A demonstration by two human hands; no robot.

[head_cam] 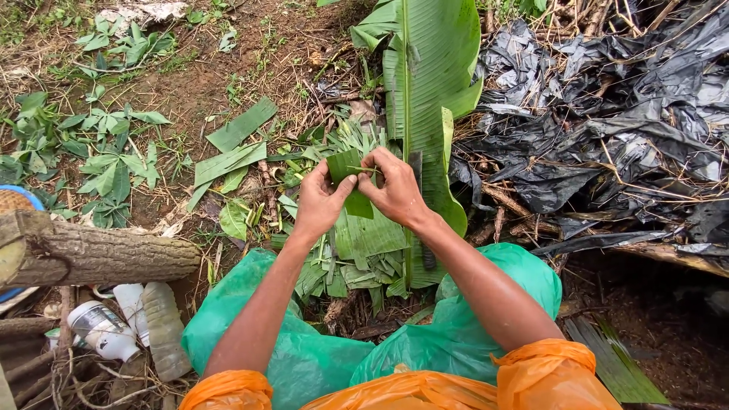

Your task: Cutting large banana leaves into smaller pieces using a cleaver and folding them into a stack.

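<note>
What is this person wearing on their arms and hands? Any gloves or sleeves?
No gloves: the left hand and right hand are bare, with no rings or watch in view. The forearms are uncovered too. Near the upper arms, crinkled orange plastic sleeves end in gathered cuffs, like a thin rain poncho. Green plastic sheeting covers the lap below.

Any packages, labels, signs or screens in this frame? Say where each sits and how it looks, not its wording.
White plastic bottle with a dark printed label: lower left, lying on the ground under the log, rounded.
Clear empty plastic bottle: beside it, lying lengthwise, no label visible.
No signs or screens.
</note>
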